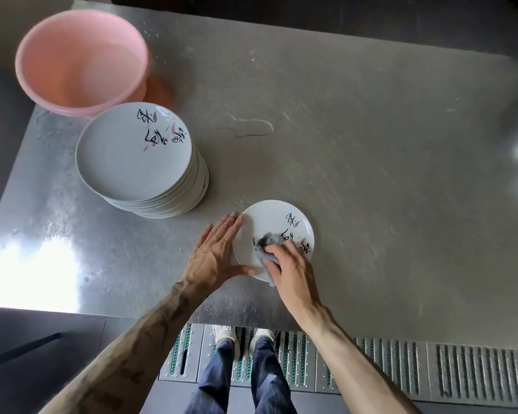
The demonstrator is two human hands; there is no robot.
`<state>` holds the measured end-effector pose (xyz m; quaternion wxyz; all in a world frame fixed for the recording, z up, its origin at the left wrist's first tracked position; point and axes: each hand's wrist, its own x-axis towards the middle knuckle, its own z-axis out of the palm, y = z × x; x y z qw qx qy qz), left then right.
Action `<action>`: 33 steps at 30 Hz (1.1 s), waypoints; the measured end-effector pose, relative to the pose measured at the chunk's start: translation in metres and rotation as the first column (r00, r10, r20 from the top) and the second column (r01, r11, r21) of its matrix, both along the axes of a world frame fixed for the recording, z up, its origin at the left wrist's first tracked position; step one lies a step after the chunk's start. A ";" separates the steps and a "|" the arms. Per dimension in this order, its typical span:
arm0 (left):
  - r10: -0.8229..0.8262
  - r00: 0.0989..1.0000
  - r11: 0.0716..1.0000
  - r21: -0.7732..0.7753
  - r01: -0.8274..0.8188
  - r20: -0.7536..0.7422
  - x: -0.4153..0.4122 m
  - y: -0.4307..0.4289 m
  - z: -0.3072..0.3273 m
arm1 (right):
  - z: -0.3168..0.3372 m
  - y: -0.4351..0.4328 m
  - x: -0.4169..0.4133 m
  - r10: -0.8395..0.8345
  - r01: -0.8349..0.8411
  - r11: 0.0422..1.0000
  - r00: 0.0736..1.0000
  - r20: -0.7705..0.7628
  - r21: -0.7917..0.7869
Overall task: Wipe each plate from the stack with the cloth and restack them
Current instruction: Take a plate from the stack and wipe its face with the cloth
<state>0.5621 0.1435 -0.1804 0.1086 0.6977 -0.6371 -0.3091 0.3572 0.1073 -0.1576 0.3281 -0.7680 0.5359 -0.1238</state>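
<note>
Plate (269, 218) location: flat on steel table (371, 174), near the front edge, toward 6 o'clock of the tabletop. Face up, white, black brush lettering and pink marks on its 3 o'clock side.

Right hand (292, 268): fingers curled over grey cloth (265, 242), grasping it and pressing it onto the plate face at about 7 o'clock of centre. Cloth bunched, covering part of the lettering, one corner hanging past the rim at 6 o'clock.

Left hand (217, 249): released, grasping nothing. Fingers straight and close together, palm down on the table at 9 o'clock of the plate. Fingertips touching the rim near 10 o'clock, thumb lying along the rim near 7 o'clock.

Stack (189, 189) of matching plates: at 10 o'clock from the single plate, well apart from it. Upright, edges slightly staggered, top plate face up with the same lettering.

Pink bucket (57, 55): at 11 o'clock of the stack, upright, mouth open to the camera. Touching the stack or just beside it: cannot tell which.

Water puddle (248, 127): on the table at 12 o'clock of the single plate, well apart from it.

Below the table edge at 6 o'clock: blue trousers, white shoes (226, 334), standing on metal floor grating (386, 363).
</note>
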 end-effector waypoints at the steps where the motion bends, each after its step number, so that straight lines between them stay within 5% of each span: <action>1: -0.004 1.000 1.000 0.001 0.004 0.004 0.000 -0.001 0.000 | 0.000 0.003 0.004 0.017 -0.017 1.000 1.000 0.011 0.003; 5: -0.009 1.000 1.000 0.000 0.009 -0.022 0.002 -0.001 0.003 | 0.000 0.005 0.000 0.126 -0.127 0.992 0.992 0.012 0.006; 12: 0.026 0.998 0.999 0.035 -0.024 -0.056 0.000 -0.002 0.002 | 0.002 -0.055 -0.022 -0.109 0.073 0.984 0.966 -0.235 -0.160; 15: 0.029 0.998 0.999 0.037 -0.027 -0.064 -0.001 -0.002 0.002 | 0.001 -0.069 0.015 -0.074 0.048 0.989 0.979 -0.192 -0.140; 19: 0.026 0.999 1.000 0.017 -0.025 -0.044 -0.003 -0.002 0.001 | -0.001 -0.060 0.037 0.186 -0.197 0.973 0.977 -0.103 -0.117; 24: 0.027 0.999 1.000 0.016 -0.026 -0.045 -0.001 0.000 -0.001 | 0.006 -0.060 -0.010 -0.081 0.055 0.990 0.975 -0.209 -0.129; 33: 0.027 0.999 0.999 0.028 -0.026 -0.023 -0.003 -0.001 0.003 | 0.013 -0.002 -0.022 0.000 -0.007 0.999 0.991 -0.136 -0.046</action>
